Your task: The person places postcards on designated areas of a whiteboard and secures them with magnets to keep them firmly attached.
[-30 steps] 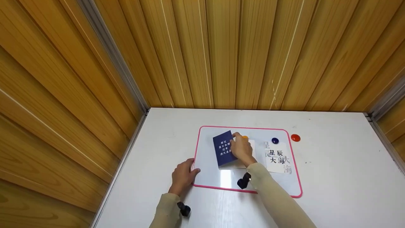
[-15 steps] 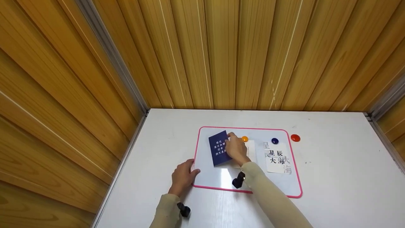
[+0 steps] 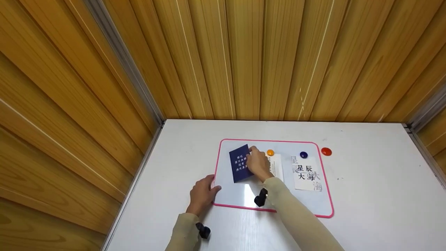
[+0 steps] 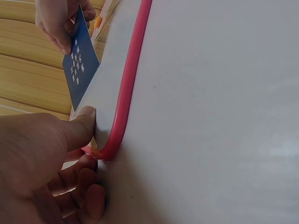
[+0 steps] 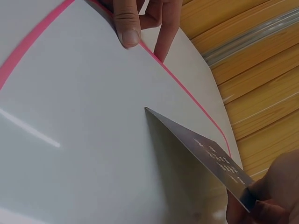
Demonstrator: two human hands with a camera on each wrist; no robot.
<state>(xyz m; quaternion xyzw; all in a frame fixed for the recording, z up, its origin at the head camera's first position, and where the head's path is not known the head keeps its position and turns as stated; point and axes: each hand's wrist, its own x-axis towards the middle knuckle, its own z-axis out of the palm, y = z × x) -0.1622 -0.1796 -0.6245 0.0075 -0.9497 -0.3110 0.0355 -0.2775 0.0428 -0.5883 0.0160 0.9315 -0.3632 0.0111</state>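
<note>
A small whiteboard (image 3: pixel 230 195) with a pink rim lies on the table. My left hand (image 3: pixel 202 193) grips its left edge, thumb on top and the other fingers curled at the rim, as the left wrist view shows. Above the board's left part, my right hand (image 3: pixel 258 163) pinches a navy blue card (image 3: pixel 239 164) with white writing by its right side. The card is tilted; one corner comes down to the board in the right wrist view (image 5: pixel 201 151). Under an orange round magnet (image 3: pixel 270 152) is a white card (image 3: pixel 276 167), partly hidden by my right hand.
On the board's right side, a dark blue magnet (image 3: pixel 303 154) sits at the top of another white card (image 3: pixel 306 183) with black and grey characters. A red magnet (image 3: pixel 326 151) lies on the white table (image 3: pixel 376 181), beyond the board's right rim. Wood-patterned walls (image 3: pixel 244 69) stand behind.
My right hand has moved left with the navy card, uncovering the orange magnet and more of the middle white card. The left hand stays at the board's edge.
</note>
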